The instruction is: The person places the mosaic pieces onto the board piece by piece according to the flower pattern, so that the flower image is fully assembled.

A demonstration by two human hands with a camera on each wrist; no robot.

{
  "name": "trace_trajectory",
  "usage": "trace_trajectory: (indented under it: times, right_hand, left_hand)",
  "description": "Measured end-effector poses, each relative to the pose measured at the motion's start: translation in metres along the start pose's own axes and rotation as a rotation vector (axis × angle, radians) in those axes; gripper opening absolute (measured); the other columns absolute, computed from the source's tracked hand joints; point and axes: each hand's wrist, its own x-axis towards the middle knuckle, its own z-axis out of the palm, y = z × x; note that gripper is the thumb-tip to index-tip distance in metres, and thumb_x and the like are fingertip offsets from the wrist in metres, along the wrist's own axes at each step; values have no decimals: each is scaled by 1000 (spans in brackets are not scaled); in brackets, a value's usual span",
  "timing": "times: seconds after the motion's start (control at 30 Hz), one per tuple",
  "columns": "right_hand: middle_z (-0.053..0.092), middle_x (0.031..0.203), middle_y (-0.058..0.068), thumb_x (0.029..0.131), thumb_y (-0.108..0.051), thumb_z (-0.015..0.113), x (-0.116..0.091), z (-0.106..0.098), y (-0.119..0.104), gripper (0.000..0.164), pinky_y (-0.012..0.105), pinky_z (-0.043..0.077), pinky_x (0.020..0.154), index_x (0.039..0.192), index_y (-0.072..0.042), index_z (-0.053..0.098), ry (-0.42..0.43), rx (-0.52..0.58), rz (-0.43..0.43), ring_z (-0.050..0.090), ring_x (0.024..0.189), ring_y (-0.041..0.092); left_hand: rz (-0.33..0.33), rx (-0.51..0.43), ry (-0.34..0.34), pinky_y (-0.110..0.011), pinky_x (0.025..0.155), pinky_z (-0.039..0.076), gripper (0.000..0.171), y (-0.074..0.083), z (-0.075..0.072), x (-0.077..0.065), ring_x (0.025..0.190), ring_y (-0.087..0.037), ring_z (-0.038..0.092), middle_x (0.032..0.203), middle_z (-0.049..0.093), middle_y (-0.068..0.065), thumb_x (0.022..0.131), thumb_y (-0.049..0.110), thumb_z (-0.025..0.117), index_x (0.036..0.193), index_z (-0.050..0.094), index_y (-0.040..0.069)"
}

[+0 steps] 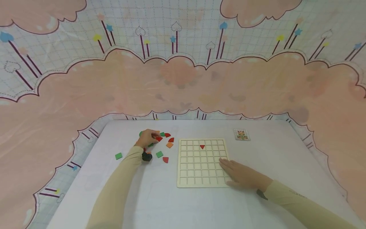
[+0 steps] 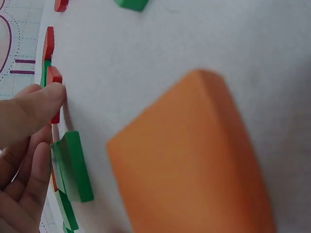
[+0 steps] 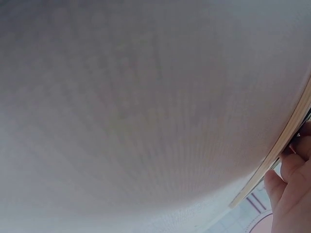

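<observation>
The left hand [image 1: 146, 137] has its grip closed around a red piece [image 1: 159, 139], pinched between thumb and fingers among scattered red, green and orange pieces on the white surface [image 1: 160, 203]. The right hand [image 1: 243, 175] lies with its grip released, fingers extended over the right edge of the grid board [image 1: 190, 181]. A red triangle [image 1: 202, 146] sits near the board's far side; a patterned card [image 1: 241, 134] lies beyond its far right corner.
</observation>
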Motion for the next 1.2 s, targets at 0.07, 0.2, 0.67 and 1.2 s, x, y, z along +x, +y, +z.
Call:
trace_trajectory:
  times: [0.07, 0.2, 0.67, 1.2]
  right_hand:
    - [22, 156, 10, 96, -43, 46, 1, 0, 0, 68, 41, 25, 115, 148, -4, 25, 2, 2, 1, 25, 143, 27]
    - [21, 157, 9, 96, -45, 45, 1, 1, 1, 69, 41, 25, 115, 148, -5, 24, -9, -4, 10, 25, 143, 25]
    - [24, 156, 12, 96, -42, 46, -1, 1, 1, 67, 43, 26, 114, 147, -2, 27, 19, 7, -15, 27, 142, 28]
    - [26, 154, 15, 96, -44, 45, 1, 3, 2, 69, 44, 28, 113, 146, 0, 28, 33, -11, -40, 29, 141, 30]
  left_hand:
    - [12, 6, -24, -31, 77, 49, 26, 2, -1, 0, 84, -20, 58, 95, 66, -13, 77, 1, 73, 103, 70, 1]
    - [35, 19, -74, -28, 75, 48, 29, 6, -1, -3, 83, -18, 57, 93, 66, -11, 76, 2, 74, 105, 70, 1]
    - [24, 67, -180, -35, 85, 50, 34, 10, 3, -3, 97, -25, 56, 116, 64, -13, 80, 3, 71, 114, 69, 10]
    - [31, 89, -206, -23, 72, 45, 36, 4, -5, 1, 82, -15, 54, 97, 64, -8, 79, 3, 72, 115, 67, 4]
